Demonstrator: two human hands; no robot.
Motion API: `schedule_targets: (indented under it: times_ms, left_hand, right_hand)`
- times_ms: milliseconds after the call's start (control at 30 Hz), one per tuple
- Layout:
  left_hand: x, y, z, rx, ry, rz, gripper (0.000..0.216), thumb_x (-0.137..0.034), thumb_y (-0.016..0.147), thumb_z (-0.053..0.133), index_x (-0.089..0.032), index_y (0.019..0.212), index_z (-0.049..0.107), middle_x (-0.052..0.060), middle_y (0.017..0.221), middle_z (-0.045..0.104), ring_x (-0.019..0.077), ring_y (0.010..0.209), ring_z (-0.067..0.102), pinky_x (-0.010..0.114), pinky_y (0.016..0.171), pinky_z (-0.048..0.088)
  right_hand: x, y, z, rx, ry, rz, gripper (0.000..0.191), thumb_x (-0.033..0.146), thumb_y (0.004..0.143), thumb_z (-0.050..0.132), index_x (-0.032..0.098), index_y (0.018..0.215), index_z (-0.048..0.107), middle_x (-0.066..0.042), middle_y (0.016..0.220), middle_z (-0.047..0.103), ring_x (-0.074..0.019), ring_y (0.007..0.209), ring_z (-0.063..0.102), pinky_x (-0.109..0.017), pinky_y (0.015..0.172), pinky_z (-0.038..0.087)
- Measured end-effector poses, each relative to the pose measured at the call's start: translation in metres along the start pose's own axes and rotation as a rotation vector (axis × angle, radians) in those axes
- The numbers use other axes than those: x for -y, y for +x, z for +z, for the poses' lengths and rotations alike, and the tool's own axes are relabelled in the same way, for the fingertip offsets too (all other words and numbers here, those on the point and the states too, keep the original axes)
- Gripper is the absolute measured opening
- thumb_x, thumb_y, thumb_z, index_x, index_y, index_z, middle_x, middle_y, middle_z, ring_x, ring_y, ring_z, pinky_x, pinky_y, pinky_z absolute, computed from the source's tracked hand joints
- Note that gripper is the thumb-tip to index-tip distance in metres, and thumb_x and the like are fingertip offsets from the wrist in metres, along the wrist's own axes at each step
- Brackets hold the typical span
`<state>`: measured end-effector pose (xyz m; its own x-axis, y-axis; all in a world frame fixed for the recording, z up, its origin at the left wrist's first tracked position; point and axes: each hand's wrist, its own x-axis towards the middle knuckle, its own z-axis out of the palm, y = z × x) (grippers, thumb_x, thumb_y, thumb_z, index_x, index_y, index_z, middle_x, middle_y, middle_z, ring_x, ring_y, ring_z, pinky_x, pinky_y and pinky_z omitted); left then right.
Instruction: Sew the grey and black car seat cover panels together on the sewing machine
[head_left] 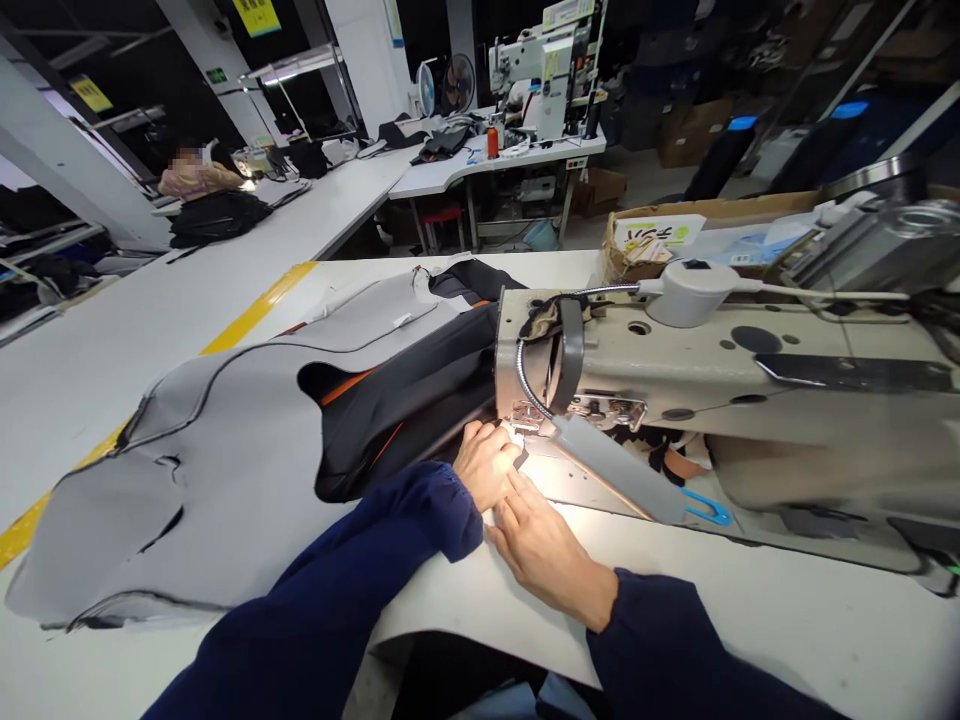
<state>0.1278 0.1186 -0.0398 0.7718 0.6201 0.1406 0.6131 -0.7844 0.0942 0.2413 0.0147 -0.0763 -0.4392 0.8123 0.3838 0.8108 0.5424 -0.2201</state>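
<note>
A large sewn fabric cover, grey on its backing with black panels and orange strips, lies spread over the table left of the sewing machine. Its black part runs up to the machine's needle end. Right there, under the lit lamp, my left hand is closed with fingers bent on the cover's edge. My right hand lies just beside it, fingers together, their tips touching the left hand. What the right fingertips pinch is hidden. A small white bit of material shows at the needle area.
Behind the machine stands a cardboard box with packets in it. Yellow tape marks the long white table. Another sewing machine and an orange thread cone stand farther back. A person sits at the far left.
</note>
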Motion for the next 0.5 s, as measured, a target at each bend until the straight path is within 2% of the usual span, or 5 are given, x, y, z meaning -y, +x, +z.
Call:
schedule_targets:
  times_ms: [133, 200, 300, 500]
  left_hand:
    - [0.006, -0.006, -0.008, -0.092, 0.007, 0.037, 0.012, -0.017, 0.083, 0.055, -0.020, 0.090, 0.064, 0.005, 0.110, 0.063, 0.0221, 0.108, 0.047, 0.043, 0.092, 0.029]
    - [0.011, -0.007, -0.009, -0.088, 0.035, 0.110, 0.011, -0.017, 0.084, 0.054, -0.021, 0.087, 0.064, 0.002, 0.102, 0.066, 0.0213, 0.112, 0.047, 0.044, 0.097, 0.025]
    - [0.014, -0.007, -0.007, -0.065, 0.107, 0.202, 0.012, -0.016, 0.087, 0.052, -0.020, 0.084, 0.063, 0.000, 0.085, 0.067, 0.0205, 0.106, 0.049, 0.043, 0.098, 0.024]
    - [0.008, -0.002, -0.004, 0.014, 0.132, 0.187, 0.018, -0.016, 0.091, 0.046, -0.017, 0.083, 0.062, 0.002, 0.084, 0.064, 0.0192, 0.092, 0.048, 0.040, 0.090, 0.029]
  right_hand:
    - [-0.002, -0.003, 0.001, -0.029, 0.004, 0.017, 0.045, 0.027, 0.094, 0.043, 0.000, 0.130, 0.051, -0.023, 0.137, 0.048, -0.0317, 0.133, 0.039, -0.047, 0.110, 0.038]
    - [-0.003, -0.004, 0.002, -0.035, -0.007, 0.017, 0.046, 0.028, 0.094, 0.043, -0.001, 0.129, 0.051, -0.023, 0.137, 0.048, -0.0319, 0.133, 0.039, -0.047, 0.110, 0.037]
    - [-0.001, -0.003, 0.001, -0.023, -0.010, 0.020, 0.047, 0.030, 0.094, 0.042, -0.001, 0.128, 0.052, -0.024, 0.135, 0.050, -0.0327, 0.132, 0.041, -0.047, 0.109, 0.038]
    - [0.004, 0.003, -0.001, -0.002, -0.002, 0.055, 0.050, 0.034, 0.092, 0.044, -0.003, 0.126, 0.053, -0.026, 0.130, 0.052, -0.0358, 0.129, 0.041, -0.050, 0.110, 0.034]
